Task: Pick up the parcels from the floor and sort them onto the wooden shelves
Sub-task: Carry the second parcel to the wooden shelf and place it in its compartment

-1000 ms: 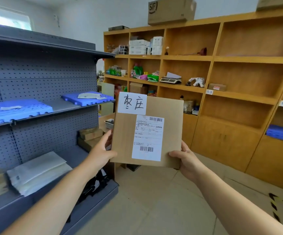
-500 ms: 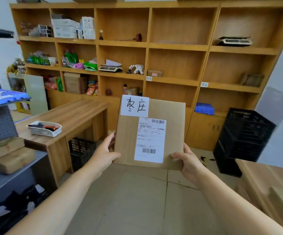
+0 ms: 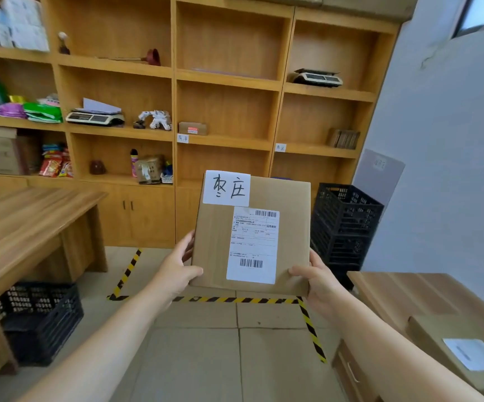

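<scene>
View: swung rightward since 1.0 s ago; grey metal rack gone from frame.
Wooden shelves (image 3: 229, 79): now squarely ahead, nearer than before.
Black crates (image 3: 342, 224): newly just right of the right-hand fingers (image 3: 298, 269).
Floor tape (image 3: 235, 299): newly visible below the fingers.

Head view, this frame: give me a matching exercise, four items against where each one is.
Items:
1. parcel
2. plunger
3. stacked black crates
4. toy robot

Places:
A. on the floor by the right wall
B. on a shelf beside a scale
C. held in both hands
D. on an upper shelf

Pairs: 1-C, 2-D, 3-A, 4-B
</scene>
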Demonstrator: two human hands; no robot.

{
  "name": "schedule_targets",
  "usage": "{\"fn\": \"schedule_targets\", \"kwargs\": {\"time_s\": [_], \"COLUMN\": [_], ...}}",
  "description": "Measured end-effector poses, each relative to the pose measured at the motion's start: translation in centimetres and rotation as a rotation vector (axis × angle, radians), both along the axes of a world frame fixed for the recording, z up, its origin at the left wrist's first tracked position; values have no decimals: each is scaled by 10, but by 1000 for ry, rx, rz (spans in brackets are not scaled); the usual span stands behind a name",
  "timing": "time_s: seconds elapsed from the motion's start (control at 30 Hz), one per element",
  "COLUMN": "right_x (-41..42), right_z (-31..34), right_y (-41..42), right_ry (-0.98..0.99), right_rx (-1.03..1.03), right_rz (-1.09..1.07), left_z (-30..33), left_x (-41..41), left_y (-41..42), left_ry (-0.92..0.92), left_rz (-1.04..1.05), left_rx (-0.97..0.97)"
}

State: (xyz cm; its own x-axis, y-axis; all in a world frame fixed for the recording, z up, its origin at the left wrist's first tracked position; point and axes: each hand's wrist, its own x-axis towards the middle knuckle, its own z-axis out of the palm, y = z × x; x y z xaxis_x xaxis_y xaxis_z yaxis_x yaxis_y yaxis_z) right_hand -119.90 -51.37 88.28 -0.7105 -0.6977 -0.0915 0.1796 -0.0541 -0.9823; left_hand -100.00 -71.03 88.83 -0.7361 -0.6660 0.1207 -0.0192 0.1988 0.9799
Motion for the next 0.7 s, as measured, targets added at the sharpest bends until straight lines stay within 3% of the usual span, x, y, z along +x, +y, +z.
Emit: {"fn": "schedule_targets", "kwargs": {"time_s": [0.43, 0.7], "right_x": [-115, -239], "right_z": [-18, -21], "right_y": [-52, -67], "right_ry": [-73, -104], "right_rx": [14, 10], "right_rz": [-193, -214], "left_z": [-20, -21], "left_x": [-153, -277], "left_y": [-77, -89], "left_ry": [-51, -43], "left_rz": [-158, -148], "left_rx": [46, 47]}}
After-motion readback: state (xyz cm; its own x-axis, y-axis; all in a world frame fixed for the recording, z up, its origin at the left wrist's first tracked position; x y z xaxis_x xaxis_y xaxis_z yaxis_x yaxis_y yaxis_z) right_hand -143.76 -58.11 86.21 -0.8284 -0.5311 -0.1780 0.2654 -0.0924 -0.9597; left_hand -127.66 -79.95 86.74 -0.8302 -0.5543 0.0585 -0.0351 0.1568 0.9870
